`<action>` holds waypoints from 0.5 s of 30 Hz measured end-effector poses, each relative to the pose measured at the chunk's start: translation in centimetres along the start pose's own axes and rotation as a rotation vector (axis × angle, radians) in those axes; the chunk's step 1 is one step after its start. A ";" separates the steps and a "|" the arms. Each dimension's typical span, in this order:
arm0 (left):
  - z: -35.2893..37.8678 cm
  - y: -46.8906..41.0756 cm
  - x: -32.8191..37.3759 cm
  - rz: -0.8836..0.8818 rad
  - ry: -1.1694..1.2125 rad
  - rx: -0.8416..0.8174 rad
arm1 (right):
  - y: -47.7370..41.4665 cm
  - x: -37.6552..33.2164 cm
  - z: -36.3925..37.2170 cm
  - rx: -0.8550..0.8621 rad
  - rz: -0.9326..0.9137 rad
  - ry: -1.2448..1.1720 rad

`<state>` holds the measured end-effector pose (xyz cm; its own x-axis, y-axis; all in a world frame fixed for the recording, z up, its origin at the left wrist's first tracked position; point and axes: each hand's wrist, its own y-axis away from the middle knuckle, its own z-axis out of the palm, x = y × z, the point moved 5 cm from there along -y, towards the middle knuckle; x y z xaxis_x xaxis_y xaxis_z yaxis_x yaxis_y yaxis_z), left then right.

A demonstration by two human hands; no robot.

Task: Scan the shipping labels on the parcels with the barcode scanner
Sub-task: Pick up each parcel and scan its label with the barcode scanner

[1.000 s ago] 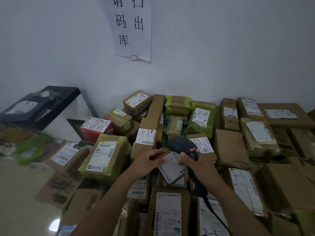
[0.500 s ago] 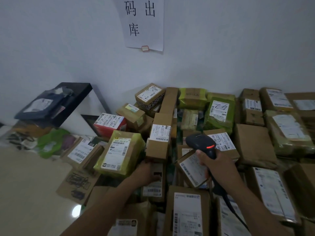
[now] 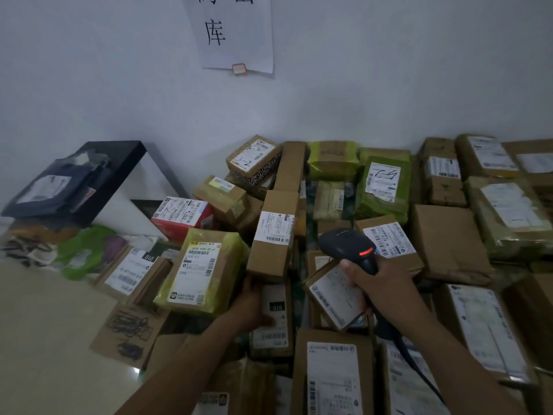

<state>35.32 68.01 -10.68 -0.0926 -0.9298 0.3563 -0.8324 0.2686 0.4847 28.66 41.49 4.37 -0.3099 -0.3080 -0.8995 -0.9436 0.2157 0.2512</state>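
Note:
My right hand (image 3: 381,287) grips a black barcode scanner (image 3: 348,245) with a lit red band, its head pointing forward and left over the pile, cable trailing down past my wrist. Under it lies a tilted brown parcel with a white label (image 3: 336,293). My left hand (image 3: 253,307) rests on a low brown parcel with a "010" label (image 3: 276,324), fingers wrapped over its left edge, right below the near end of a long brown box (image 3: 273,235) whose label faces up. A yellow-taped parcel (image 3: 203,272) sits to the left.
Many labelled cardboard parcels (image 3: 449,241) cover the floor up to the white wall. A red box (image 3: 182,215) and a black stand with dark bags (image 3: 68,181) sit at the left. Bare tiled floor (image 3: 45,339) lies at lower left. A paper sign (image 3: 236,31) hangs on the wall.
My left hand let go of the tilted labelled parcel and dropped left onto the low "010" parcel. My right hand and the scanner moved away from that parcel, and the view shifted left and down.

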 end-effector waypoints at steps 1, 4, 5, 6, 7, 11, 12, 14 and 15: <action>0.0 0.1 0.0 -0.006 -0.005 -0.001 | 0.0 0.0 0.0 -0.001 0.001 -0.004; 0.5 0.4 -0.2 -0.001 -0.022 -0.024 | 0.0 0.0 -0.3 -0.010 0.006 -0.006; 0.7 0.5 -0.3 0.002 -0.023 -0.036 | -0.1 0.1 -0.3 -0.014 0.010 -0.009; 0.9 0.6 -0.3 0.005 -0.021 -0.056 | -0.1 0.3 -0.4 -0.017 0.015 -0.017; 1.0 0.6 -0.4 0.007 -0.013 -0.081 | -0.2 0.4 -0.4 -0.020 0.018 -0.028; 0.4 0.4 0.2 0.041 0.089 -0.081 | -0.2 0.6 -0.6 -0.025 0.014 -0.040; 0.0 0.4 0.3 0.048 0.113 -0.050 | -0.2 0.6 -0.6 -0.024 0.014 -0.037; -0.5 0.4 0.5 0.049 0.127 -0.015 | -0.2 0.6 -0.6 -0.024 0.015 -0.040; -0.6 0.4 0.6 0.043 0.118 -0.012 | -0.2 0.6 -0.6 -0.023 0.015 -0.046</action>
<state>35.23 67.75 -9.84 -0.0628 -0.8815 0.4679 -0.8223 0.3114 0.4763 28.58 40.70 4.03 -0.3186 -0.2620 -0.9110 -0.9416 0.1980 0.2724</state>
